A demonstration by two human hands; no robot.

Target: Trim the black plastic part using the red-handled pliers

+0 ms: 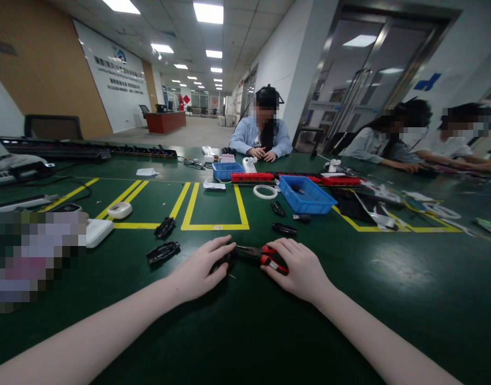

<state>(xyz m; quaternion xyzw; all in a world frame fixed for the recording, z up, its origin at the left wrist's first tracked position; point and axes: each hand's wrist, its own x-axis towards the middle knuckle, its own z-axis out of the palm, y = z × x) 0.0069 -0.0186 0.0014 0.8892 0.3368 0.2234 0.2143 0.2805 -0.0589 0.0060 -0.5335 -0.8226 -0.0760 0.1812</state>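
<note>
Green matting covers the long workbench (390, 299), marked with yellow tape lines, in an open office hall lit by ceiling panels.

At the near middle, the right hand (299, 270) rests palm down with its fingers curled over the red handles of the pliers (261, 255), which lie flat on the mat with their dark jaws pointing toward 9 o'clock. The left hand (201, 270), just beside it at 9 o'clock, is loosely cupped, fingers bent over a small black part (223, 260) at the plier tips; how firmly it grips cannot be told.

At 10 o'clock from the left hand lie two black clips (164, 251), apart from each other, and farther out a tape roll (120, 210). At 12 o'clock from the right hand sit more small black parts (284, 229), then a blue bin (305, 195) and a white ring (265, 192). A second blue bin (225, 170) stands farther back beside a red strip (252, 177).

Across the bench at 12 o'clock a person in a light blue shirt (261, 140) sits with hands together; two more people (422, 144) work at 2 o'clock.
</note>
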